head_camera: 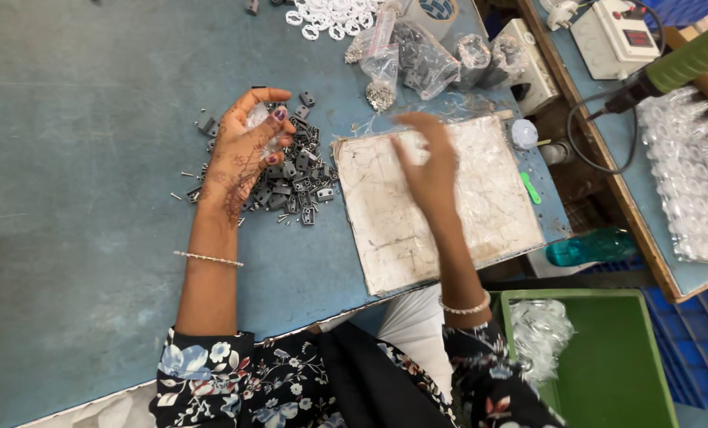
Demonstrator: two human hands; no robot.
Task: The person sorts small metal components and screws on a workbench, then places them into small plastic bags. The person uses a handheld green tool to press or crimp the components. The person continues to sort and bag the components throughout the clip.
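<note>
Our left hand (247, 147) rests on the heap of small grey metal parts (294, 186) on the blue table (68, 198), fingers curled around some little clear pieces (259, 119). Our right hand (429, 162) hangs blurred above the worn white board (489, 198), so we cannot tell if it pinches anything. We seem to be picking parts to join, and next we need one grey part gripped neatly.

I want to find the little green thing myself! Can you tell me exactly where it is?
Start at the blue table and find the big scuffed white board in front of the person. Look just past the board's right edge, below a small round white cap. The bright green stick lies there, the only green thing on the blue tabletop.
</note>
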